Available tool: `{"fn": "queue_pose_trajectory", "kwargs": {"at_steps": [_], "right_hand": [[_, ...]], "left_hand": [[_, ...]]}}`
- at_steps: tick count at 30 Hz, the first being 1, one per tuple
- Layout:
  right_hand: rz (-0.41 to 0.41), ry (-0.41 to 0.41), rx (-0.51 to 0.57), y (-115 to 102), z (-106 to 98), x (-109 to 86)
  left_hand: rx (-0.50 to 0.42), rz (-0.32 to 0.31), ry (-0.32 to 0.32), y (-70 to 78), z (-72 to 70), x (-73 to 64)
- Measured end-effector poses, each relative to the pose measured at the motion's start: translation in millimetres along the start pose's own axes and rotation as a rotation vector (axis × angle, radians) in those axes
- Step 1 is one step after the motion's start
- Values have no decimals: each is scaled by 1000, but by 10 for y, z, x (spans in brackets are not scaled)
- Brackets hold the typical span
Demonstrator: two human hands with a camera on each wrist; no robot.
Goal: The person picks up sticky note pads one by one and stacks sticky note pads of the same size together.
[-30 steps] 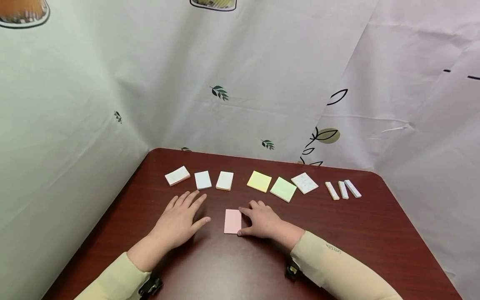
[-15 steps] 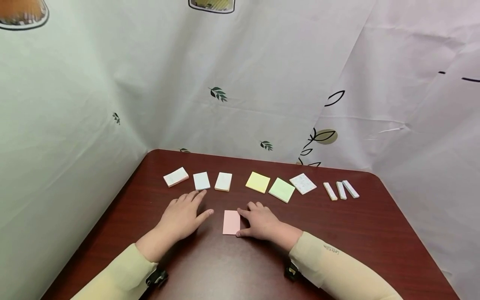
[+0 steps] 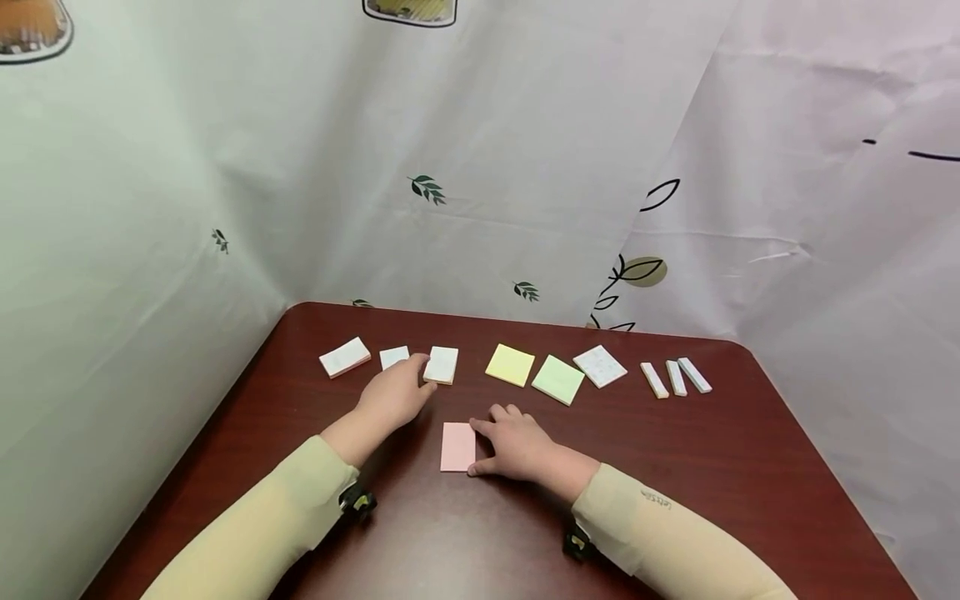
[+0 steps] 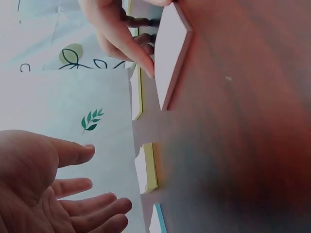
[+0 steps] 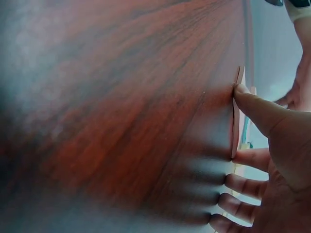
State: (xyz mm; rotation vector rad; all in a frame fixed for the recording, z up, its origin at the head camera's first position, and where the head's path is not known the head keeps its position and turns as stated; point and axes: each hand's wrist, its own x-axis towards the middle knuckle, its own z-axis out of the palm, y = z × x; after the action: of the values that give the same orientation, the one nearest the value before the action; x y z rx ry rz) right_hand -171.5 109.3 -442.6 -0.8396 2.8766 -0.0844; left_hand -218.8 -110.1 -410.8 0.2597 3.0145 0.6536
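A pink sticky note pad [image 3: 457, 447] lies on the table, its face toward the head camera. My right hand [image 3: 516, 443] holds it by its right side, thumb near the front corner and index finger near the back one. In the right wrist view the pad [image 5: 236, 126] shows edge-on between thumb and index finger. My left hand [image 3: 393, 390] hovers at a white pad with a yellowish edge [image 3: 442, 365], thumb and fingers spread apart. It partly covers a white pad with a blue edge [image 3: 394, 357]. The left wrist view shows the left hand [image 4: 63, 194] with nothing between its fingers.
Along the back of the dark red table [image 3: 465, 533] lie a white pad with a pink edge [image 3: 345, 357], a yellow pad [image 3: 511, 365], a green pad [image 3: 558, 380] and a patterned white pad [image 3: 600, 366]. Three narrow strips [image 3: 677, 377] lie right. A printed curtain [image 3: 480, 150] hangs behind.
My left hand has moved right and away from me, from left of the pink pad to the white pad with the yellowish edge. The right hand stays on the pink pad.
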Motion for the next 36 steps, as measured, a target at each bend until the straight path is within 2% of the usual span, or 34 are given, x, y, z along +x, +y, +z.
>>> {"fn": "queue_pose_trajectory", "kwargs": {"at_steps": [9, 15, 21, 25, 30, 36], "right_hand": [[-2, 1, -10, 6, 23, 19], [-5, 6, -17, -4, 16, 10], [-16, 14, -31, -10, 17, 18], [-16, 11, -34, -3, 17, 27], [-13, 9, -35, 5, -1, 22], [-15, 6, -32, 10, 1, 14]], "left_hand": [[-1, -57, -48, 129, 71, 418], [-6, -41, -105, 179, 80, 621], [33, 32, -169, 184, 81, 714], [87, 54, -210, 177, 103, 757], [151, 60, -236, 159, 156, 811], [174, 36, -223, 99, 209, 876]]}}
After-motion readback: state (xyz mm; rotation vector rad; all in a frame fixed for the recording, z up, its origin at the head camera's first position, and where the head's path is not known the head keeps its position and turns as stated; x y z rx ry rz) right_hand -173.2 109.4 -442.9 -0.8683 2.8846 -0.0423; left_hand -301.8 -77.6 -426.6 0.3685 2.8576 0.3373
